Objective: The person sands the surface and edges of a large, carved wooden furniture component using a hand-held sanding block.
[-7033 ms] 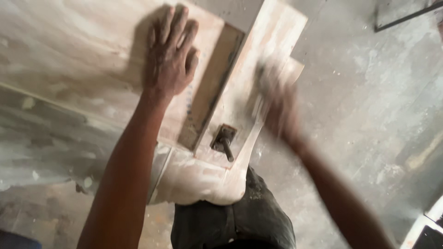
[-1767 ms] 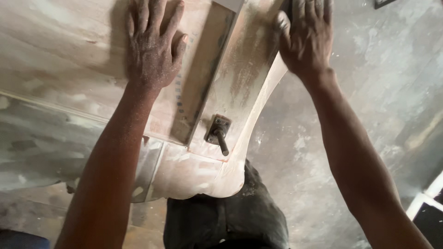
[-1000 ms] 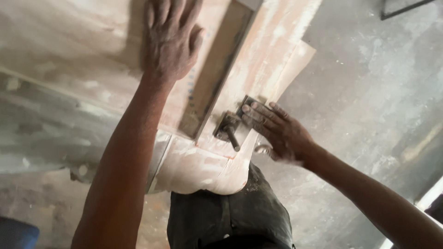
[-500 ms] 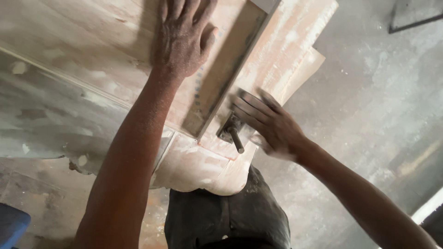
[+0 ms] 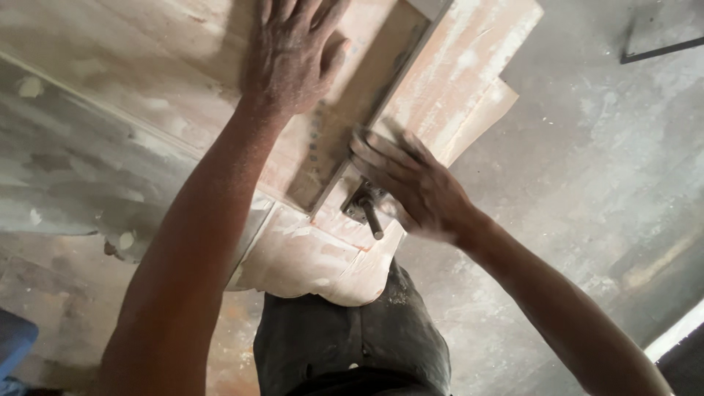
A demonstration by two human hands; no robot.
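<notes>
A pale, dusty wooden furniture piece lies across my lap, with a darker recessed strip running along it. My left hand presses flat on its broad panel, fingers spread, holding nothing. My right hand lies with its fingers stretched over the wood at the strip's lower end, just above a small metal bolt fitting. The hand is slightly blurred. Whether anything is under its fingers is hidden. The rounded, whitish end of the piece points at my body.
My dark trousers show below the wood. Grey dusty concrete floor fills the right side. A dark thin frame lies at the top right, and a blue object sits at the bottom left edge.
My right hand came down from the top of the board to the bolt fitting and now slides up beside the recessed strip. My left hand stays flat on the panel.
</notes>
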